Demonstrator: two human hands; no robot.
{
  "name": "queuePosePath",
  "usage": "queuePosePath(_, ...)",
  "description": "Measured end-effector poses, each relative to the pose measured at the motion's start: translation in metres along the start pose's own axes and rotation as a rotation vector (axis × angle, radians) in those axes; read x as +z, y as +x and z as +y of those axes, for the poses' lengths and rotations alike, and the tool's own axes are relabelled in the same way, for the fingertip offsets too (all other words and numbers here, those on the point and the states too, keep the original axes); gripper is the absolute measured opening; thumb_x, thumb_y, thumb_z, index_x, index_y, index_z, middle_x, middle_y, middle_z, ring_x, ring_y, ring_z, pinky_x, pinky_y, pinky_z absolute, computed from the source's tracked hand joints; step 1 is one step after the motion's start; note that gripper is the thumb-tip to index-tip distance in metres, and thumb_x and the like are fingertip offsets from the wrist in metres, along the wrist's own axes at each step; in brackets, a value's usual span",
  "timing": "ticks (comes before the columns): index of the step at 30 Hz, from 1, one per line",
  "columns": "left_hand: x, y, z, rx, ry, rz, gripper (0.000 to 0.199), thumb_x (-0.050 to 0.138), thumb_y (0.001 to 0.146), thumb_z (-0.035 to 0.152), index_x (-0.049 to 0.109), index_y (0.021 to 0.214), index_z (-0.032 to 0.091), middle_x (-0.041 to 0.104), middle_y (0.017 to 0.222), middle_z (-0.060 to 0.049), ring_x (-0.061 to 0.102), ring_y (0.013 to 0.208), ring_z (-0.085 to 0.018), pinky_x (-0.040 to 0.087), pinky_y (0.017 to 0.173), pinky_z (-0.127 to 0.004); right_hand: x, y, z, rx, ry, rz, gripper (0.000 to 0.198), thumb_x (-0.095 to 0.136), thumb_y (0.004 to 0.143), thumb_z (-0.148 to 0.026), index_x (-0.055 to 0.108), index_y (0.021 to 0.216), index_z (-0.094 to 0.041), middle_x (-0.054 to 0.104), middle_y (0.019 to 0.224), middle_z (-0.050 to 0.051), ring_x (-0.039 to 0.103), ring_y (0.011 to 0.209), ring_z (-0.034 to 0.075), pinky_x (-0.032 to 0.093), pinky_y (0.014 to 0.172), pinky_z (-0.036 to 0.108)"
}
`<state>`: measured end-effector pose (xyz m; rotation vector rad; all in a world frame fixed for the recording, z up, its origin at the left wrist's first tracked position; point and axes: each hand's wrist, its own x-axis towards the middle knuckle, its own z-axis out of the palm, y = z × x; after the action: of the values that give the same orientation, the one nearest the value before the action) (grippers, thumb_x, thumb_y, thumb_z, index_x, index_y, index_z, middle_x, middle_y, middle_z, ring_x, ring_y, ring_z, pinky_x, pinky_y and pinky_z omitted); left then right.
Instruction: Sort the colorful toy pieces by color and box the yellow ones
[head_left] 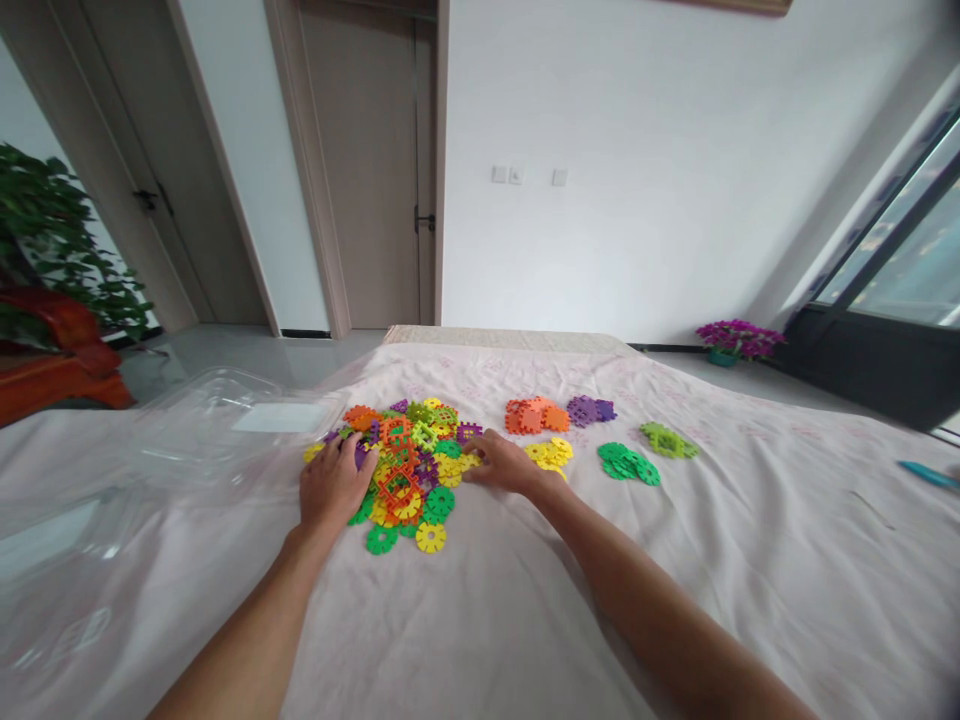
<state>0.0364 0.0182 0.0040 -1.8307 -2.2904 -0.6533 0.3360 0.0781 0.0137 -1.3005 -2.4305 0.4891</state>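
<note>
A mixed pile of plastic interlocking pieces [401, 475] in orange, yellow, green and purple lies on the cloth. My left hand [337, 478] rests on its left edge, fingers somewhat apart, with a purple piece [361, 456] showing between thumb and forefinger. At the pile's right edge, my right hand [501, 463] has thumb and fingers around a yellow flower-shaped piece [469, 462]. Sorted by colour, further pieces lie to the right: an orange group [534, 415], a purple group [589, 410], a yellow group [553, 453], a green group [628, 464] and a light green group [667, 441].
Clear plastic containers [202, 425] sit on the left of the cloth-covered surface [480, 620], one nearer me. A blue object [928, 474] lies at the far right. Beyond are a wooden chair part [60, 345], a leafy plant [60, 240], doors and potted purple flowers [739, 338].
</note>
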Motion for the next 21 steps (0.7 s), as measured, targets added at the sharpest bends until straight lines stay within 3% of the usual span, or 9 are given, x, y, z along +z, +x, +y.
queuePosePath(4,0.000,0.000,0.000,0.002,-0.003,0.007,0.050,0.040,0.093,0.049,0.059,0.131,0.022,0.062,0.131,-0.012,0.058,0.116,-0.029,0.044,0.096,-0.041,0.009,-0.009,-0.003,0.091,0.092,0.130,0.042,0.080,0.070,-0.041,0.065,0.103,-0.021,0.060,0.098,0.002,0.055,0.078,0.014,0.039,0.067,0.023)
queuePosePath(11,0.003,0.000,-0.002,0.012,0.006,0.016,0.050,0.039,0.094,0.050,0.058,0.130,0.022,0.062,0.130,-0.012,0.059,0.115,-0.028,0.045,0.095,-0.041,0.002,-0.023,-0.003,0.167,0.208,0.301,0.018,0.057,0.087,-0.036,0.063,0.088,-0.019,0.061,0.074,-0.003,0.052,0.066,0.013,0.033,0.060,0.023)
queuePosePath(16,0.001,-0.001,-0.001,0.012,0.005,0.009,0.051,0.038,0.094,0.050,0.058,0.130,0.021,0.062,0.130,-0.011,0.058,0.116,-0.028,0.045,0.095,-0.041,-0.028,-0.032,0.015,0.262,0.005,0.455,0.029,0.043,0.095,-0.035,0.067,0.088,-0.020,0.067,0.083,0.002,0.058,0.075,0.015,0.032,0.064,0.024)
queuePosePath(21,0.001,0.000,-0.001,0.016,0.018,0.005,0.051,0.038,0.094,0.050,0.058,0.130,0.021,0.062,0.129,-0.011,0.058,0.116,-0.028,0.044,0.096,-0.040,-0.047,-0.045,0.035,0.502,-0.212,0.412,0.032,0.042,0.094,-0.031,0.069,0.079,-0.021,0.068,0.079,0.005,0.057,0.074,0.017,0.029,0.063,0.027)
